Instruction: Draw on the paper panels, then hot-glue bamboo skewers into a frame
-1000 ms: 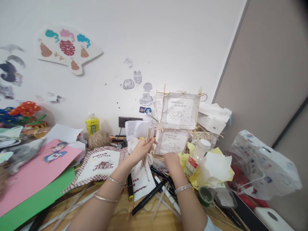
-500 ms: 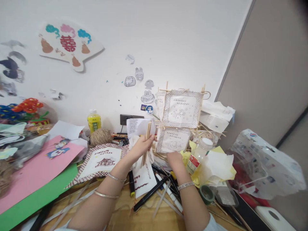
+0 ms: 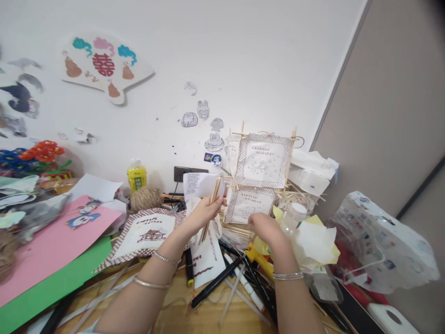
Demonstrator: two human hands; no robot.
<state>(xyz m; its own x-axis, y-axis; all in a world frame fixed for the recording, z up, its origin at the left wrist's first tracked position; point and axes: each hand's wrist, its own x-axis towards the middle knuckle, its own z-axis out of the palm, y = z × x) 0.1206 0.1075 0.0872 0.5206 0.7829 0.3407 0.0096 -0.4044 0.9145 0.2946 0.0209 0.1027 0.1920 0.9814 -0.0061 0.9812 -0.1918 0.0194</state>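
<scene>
My left hand (image 3: 207, 211) is closed around a small bundle of thin wooden sticks (image 3: 216, 186), held upright at a slant over white cloth. Just below a stick-framed lantern (image 3: 264, 162) with drawn paper panels is my right hand (image 3: 267, 228). Its fingers are curled together, and anything between them is hidden. More wooden sticks (image 3: 237, 230) lie flat at the lantern's foot, close to the right fingertips. A yellow tool (image 3: 260, 263), partly covered by the right wrist, rests among black and white markers (image 3: 216, 282).
Right of my right hand stand a clear bottle (image 3: 296, 214) and crumpled yellow-white paper (image 3: 314, 241), with a plastic bag (image 3: 385, 246) beyond. To the left lie a decorated cloth panel (image 3: 148, 234), a twine ball (image 3: 146, 199), a yellow drink bottle (image 3: 136, 175) and coloured sheets (image 3: 62, 241).
My right hand has moved right and slightly up from the sticks by the lantern, uncovering the yellow tool. My left hand still grips its sticks, tilted slightly more.
</scene>
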